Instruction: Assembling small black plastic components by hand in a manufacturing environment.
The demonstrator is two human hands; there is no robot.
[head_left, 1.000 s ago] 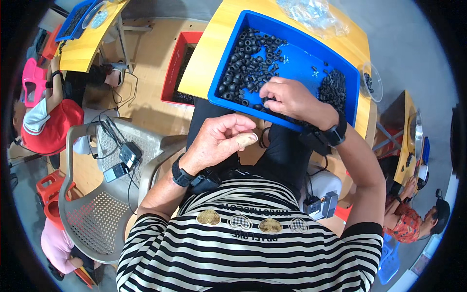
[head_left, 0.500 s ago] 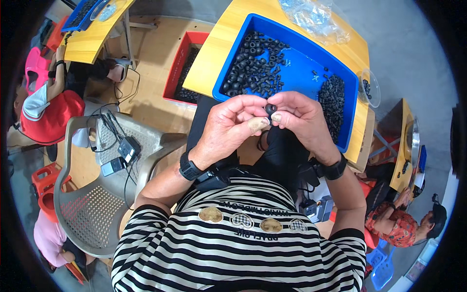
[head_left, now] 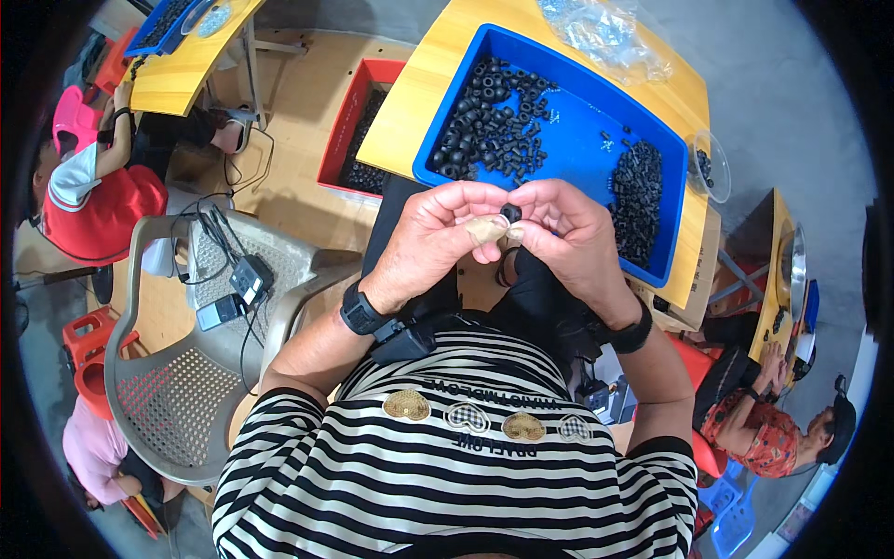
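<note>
A small round black part (head_left: pixel 510 213) is pinched between the fingertips of both hands, just off the near edge of the blue tray (head_left: pixel 549 98). My left hand (head_left: pixel 441 229) comes from the left, its taped thumb and its fingers closed on the part. From the other side my right hand (head_left: pixel 570 229) closes thumb and fingers on it too. In the tray lie a heap of round black parts (head_left: pixel 480 121) at left and a pile of smaller black parts (head_left: pixel 637 191) at right. The fingers partly cover the held part.
The tray stands on a yellow table (head_left: pixel 400 121) with a clear plastic bag (head_left: pixel 605 37) and a clear round bowl (head_left: pixel 712 168). A red bin (head_left: pixel 335 140) of black parts is beside it. A grey chair (head_left: pixel 168 410) bears cables and devices. Other people sit at left and right.
My fingers have shifted slightly around the black part, and it sits a little lower and farther left. My right wrist has turned somewhat.
</note>
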